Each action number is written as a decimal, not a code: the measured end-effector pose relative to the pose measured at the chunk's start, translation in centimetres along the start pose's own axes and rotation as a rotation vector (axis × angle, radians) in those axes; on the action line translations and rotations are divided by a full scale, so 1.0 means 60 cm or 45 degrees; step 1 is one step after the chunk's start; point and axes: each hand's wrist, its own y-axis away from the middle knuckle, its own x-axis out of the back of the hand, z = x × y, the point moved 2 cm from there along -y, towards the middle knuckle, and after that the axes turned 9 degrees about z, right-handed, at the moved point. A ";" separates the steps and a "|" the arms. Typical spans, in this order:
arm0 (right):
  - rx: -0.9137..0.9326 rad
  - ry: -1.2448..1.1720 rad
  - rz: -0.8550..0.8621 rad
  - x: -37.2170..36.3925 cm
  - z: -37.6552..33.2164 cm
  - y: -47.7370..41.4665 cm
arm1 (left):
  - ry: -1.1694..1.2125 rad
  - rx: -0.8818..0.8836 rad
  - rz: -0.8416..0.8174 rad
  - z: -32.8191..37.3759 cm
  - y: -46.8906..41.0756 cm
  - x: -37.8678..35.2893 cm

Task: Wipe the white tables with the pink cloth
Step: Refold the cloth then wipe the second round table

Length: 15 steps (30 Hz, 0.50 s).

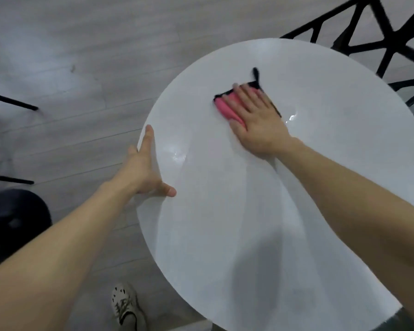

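Note:
A round white table (261, 223) fills the right of the view. A pink cloth (226, 109) with a black trim and a black loop lies on its far middle. My right hand (256, 118) presses flat on the cloth with straight fingers, covering most of it. My left hand (145, 168) rests on the table's left rim, thumb on top and fingers stretched along the edge; whether any finger curls under the rim is hidden. Wet streaks shine on the tabletop near both hands.
A black lattice chair (373, 41) stands behind the table at the top right. Black chair legs (14, 103) and a dark round seat (12, 223) sit at the left on the grey plank floor. My shoe (126, 304) shows below the table's near edge.

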 end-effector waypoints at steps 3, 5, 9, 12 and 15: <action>-0.521 0.021 0.082 -0.007 0.047 -0.053 | -0.014 0.066 -0.009 0.019 -0.007 -0.003; -0.290 0.002 0.145 -0.021 -0.036 -0.042 | -0.020 0.128 -0.026 0.012 -0.009 -0.003; 0.588 -0.146 -0.052 -0.033 -0.204 0.028 | -0.038 0.157 -0.053 -0.015 0.001 -0.002; 0.768 -0.177 -0.089 -0.036 -0.177 0.010 | 0.004 0.105 -0.030 -0.012 0.002 0.002; 0.426 -0.145 0.075 -0.033 -0.061 -0.051 | 0.070 0.042 0.002 0.008 -0.002 0.006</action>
